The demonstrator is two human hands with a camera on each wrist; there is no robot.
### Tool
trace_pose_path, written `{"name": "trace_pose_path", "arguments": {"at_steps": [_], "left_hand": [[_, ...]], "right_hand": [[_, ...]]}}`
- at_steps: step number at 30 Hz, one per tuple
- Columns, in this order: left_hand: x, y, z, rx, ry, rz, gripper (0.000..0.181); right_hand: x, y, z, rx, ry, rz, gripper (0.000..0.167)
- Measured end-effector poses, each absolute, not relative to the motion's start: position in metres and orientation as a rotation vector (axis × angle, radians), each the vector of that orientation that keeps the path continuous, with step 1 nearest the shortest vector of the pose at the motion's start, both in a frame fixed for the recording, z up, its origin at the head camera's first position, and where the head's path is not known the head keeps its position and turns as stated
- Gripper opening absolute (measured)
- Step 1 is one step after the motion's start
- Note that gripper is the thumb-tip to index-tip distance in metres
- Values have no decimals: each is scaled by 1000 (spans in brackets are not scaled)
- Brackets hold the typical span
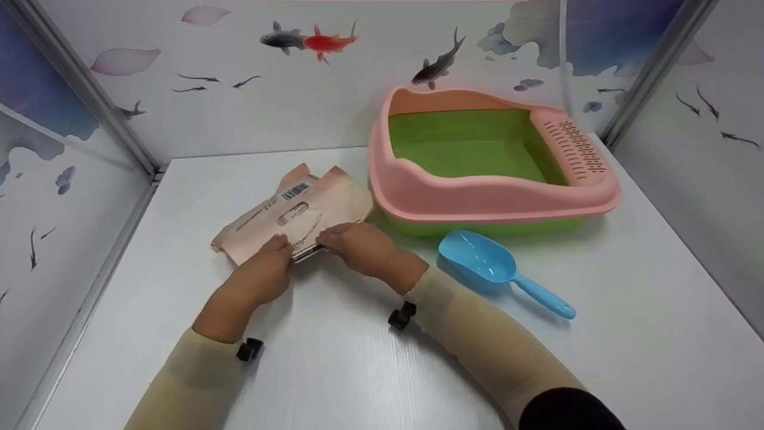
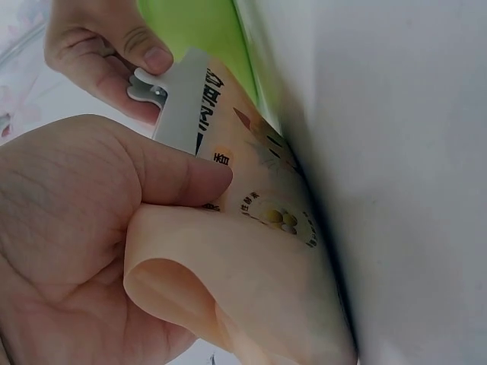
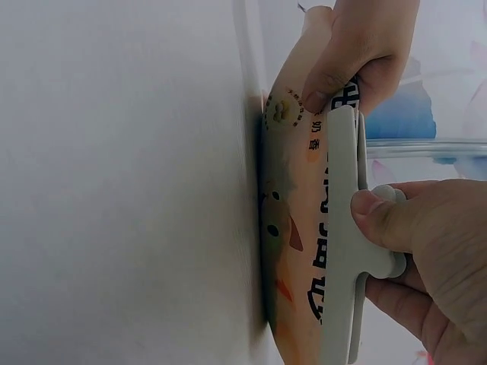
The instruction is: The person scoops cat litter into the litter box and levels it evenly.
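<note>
A peach-coloured printed bag (image 1: 262, 221) lies on the table, its near edge folded. My left hand (image 1: 256, 278) grips that edge at its left part; in the left wrist view the left hand (image 2: 84, 228) pinches the bag (image 2: 259, 228) between thumb and fingers, beside a curled fold. A wide pale grey clip (image 3: 342, 220) sits along the bag's edge. My right hand (image 1: 364, 248) holds this clip; in the right wrist view the thumb and fingers of the right hand (image 3: 434, 258) pinch its handle. The clip (image 2: 183, 103) also shows in the left wrist view.
A pink-rimmed green litter box (image 1: 495, 200) stands at the back right, close to the bag. In front of it lies a blue scoop (image 1: 480, 257), handle towards the lower right. Printed panels (image 1: 209, 113) border the white table (image 1: 358, 370) at the back and sides.
</note>
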State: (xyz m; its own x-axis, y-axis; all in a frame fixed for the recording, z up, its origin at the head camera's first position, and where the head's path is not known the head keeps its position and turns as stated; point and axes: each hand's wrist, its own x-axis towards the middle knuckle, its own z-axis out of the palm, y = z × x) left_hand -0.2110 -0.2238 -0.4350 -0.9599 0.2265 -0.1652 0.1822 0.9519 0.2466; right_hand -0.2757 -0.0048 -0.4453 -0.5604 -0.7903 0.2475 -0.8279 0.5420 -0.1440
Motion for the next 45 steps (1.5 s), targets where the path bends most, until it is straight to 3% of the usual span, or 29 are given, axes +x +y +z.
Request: {"name": "trace_pose_path", "arguments": {"at_steps": [16, 29, 45], "left_hand": [[-211, -225, -435, 346, 2921, 328, 48], [-210, -225, -435, 362, 2911, 344, 48], [-213, -224, -436, 302, 2884, 306, 50]], "right_hand": [[-253, 34, -424, 1461, -2560, 275, 34], [-233, 88, -433, 1563, -2594, 203, 25], [-221, 117, -452, 1592, -2608, 76, 23]]}}
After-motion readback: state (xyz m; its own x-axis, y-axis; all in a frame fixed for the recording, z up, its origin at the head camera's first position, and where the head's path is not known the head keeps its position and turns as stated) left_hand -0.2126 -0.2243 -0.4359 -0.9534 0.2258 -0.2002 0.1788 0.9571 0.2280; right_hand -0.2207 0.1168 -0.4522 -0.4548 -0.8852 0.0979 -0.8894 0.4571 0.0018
